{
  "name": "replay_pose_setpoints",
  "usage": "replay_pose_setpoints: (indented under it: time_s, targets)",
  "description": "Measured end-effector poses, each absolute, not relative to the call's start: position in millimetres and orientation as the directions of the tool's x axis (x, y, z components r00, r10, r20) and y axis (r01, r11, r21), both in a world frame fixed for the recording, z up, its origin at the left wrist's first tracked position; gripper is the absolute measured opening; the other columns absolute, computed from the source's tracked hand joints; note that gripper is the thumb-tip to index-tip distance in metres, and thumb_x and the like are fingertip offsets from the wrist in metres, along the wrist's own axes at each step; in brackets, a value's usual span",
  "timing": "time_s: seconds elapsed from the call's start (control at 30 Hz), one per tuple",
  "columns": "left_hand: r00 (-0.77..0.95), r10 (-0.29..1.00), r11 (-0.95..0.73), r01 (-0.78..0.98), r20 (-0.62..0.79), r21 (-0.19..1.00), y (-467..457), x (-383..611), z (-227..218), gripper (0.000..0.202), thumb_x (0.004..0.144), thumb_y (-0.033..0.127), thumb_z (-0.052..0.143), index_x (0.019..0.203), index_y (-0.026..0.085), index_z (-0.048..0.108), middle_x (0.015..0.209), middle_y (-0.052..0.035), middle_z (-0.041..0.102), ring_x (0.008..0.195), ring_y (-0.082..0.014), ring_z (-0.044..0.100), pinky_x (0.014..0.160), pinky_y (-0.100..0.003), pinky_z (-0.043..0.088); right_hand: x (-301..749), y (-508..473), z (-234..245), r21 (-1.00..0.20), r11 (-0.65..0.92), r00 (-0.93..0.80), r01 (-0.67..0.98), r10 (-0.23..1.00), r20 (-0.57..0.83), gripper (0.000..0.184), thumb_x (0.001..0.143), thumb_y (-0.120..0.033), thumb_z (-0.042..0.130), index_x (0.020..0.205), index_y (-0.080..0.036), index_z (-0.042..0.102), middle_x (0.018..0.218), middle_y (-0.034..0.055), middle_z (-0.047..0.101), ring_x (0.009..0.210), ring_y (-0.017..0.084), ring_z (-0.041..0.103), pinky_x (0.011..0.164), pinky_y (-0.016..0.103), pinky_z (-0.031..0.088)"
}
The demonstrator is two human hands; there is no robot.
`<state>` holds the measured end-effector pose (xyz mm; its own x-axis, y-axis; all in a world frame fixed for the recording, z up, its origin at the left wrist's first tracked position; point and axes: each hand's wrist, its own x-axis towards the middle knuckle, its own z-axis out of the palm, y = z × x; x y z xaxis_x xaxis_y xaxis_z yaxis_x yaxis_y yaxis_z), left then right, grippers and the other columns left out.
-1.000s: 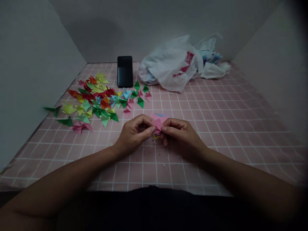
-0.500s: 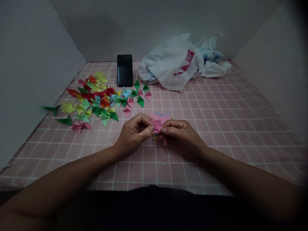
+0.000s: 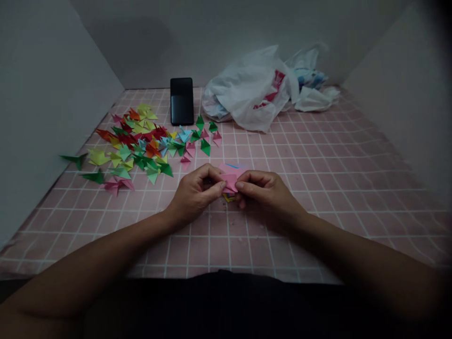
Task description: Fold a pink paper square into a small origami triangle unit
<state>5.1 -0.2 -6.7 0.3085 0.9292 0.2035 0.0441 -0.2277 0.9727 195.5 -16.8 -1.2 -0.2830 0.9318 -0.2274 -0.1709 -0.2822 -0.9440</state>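
The left hand (image 3: 192, 193) and right hand (image 3: 268, 195) each hold the pink paper (image 3: 230, 180) in a pinching grip at the centre of the tabletop (image 3: 335, 165). In this dim light a finger could slip and skew the fold, or scatter the loose sheets (image 3: 236, 166) just beneath. The pink-gridded surface, boxed by grey walls (image 3: 52, 94), carries folded pieces (image 3: 141, 141) at ten o'clock, a phone (image 3: 181, 101) at eleven and a bag (image 3: 247, 94) at one.

black phone (image 3: 181, 101) upright at back | white plastic bag (image 3: 247, 94) beside it | folded paper triangles (image 3: 141, 146) left
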Motion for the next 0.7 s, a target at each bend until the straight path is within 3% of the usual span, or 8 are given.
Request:
replay_pose_setpoints:
  time_s: [0.7]
  targets:
    - [0.224,0.947,-0.263,0.130,0.230,0.956,-0.6,4.3,-4.8,0.009,0.079,0.021,0.069,0.076,0.018,0.062,0.084,-0.0030,0.069,0.077,-0.0146,0.066,0.070,-0.027,0.054,195.6,-17.8,-3.6,-0.950,-0.256,-0.346,-0.180,0.920,-0.183,0.027,0.084,-0.040,0.076,0.075,-0.016,0.067,0.068,-0.0005,0.065,0.057,0.009,0.058,0.058,0.024,0.046]
